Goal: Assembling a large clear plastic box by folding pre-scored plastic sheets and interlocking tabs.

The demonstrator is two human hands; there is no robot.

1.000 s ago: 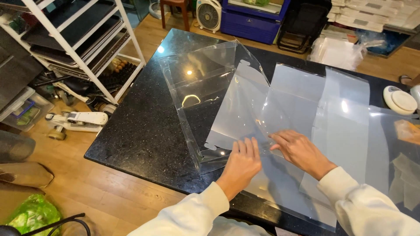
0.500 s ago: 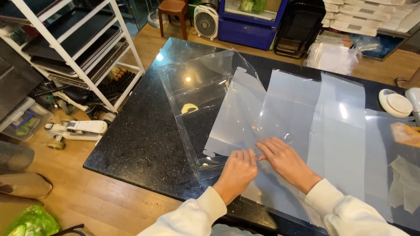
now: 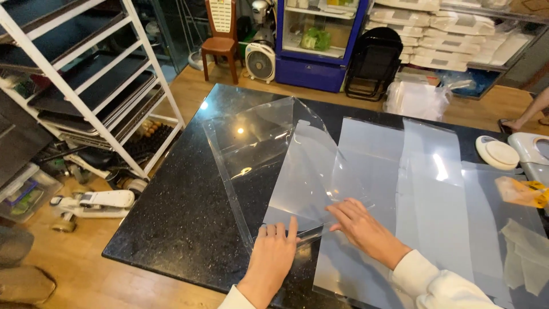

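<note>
A clear plastic sheet (image 3: 260,146), partly folded with a flap standing up, lies on the black stone table (image 3: 177,217). My left hand (image 3: 273,257) lies flat, fingers together, on the sheet's near edge. My right hand (image 3: 359,223) presses with spread fingers on the same folded sheet, just right of the left hand. Neither hand grips anything. More translucent sheets (image 3: 423,189) lie spread across the table to the right, under my right forearm.
A white rack with dark trays (image 3: 86,86) stands at the left. Beyond the table are a wooden chair (image 3: 222,34), a small fan (image 3: 260,60), a blue fridge (image 3: 317,40) and stacked bags (image 3: 452,34). A round white object (image 3: 498,153) sits at right.
My hands have come closer together and then slid along the near edge of the folded sheet. The view has tilted up, showing more of the room beyond the table.
</note>
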